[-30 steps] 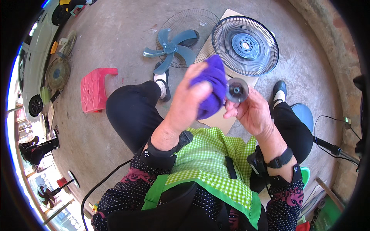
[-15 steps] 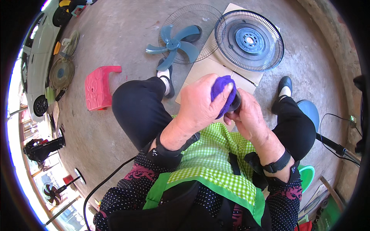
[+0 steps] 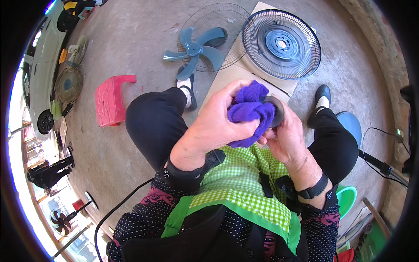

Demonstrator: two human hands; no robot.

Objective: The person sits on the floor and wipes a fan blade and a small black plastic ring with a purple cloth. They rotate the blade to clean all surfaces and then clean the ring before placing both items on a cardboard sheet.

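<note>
My left hand [image 3: 216, 124] is closed on a bunched purple cloth [image 3: 251, 114] above my lap. The cloth presses against a dark, round-rimmed part [image 3: 276, 111], and most of that part is hidden behind cloth and fingers. From the other side my right hand [image 3: 288, 133] grips this part, its fingers curled round the edge. Beyond my hands, a blue five-bladed fan blade [image 3: 194, 49] rests on a wire fan grille [image 3: 238, 26]. To its right a second, dish-shaped fan grille [image 3: 305, 54] with a blue centre lies on flattened cardboard [image 3: 227, 85].
A pink plastic stool [image 3: 109, 102] stands left of my knee. To my right are a blue round disc [image 3: 349, 124], a black pole [image 3: 375, 161] with a cable, and a green basin [image 3: 347, 201]. Further left are old fans [image 3: 69, 84] and a parked car [image 3: 43, 65].
The purple cloth is now looser and more spread out, with folds showing over the top. My left hand has turned and shifted slightly left; more of the dark part's rim shows.
</note>
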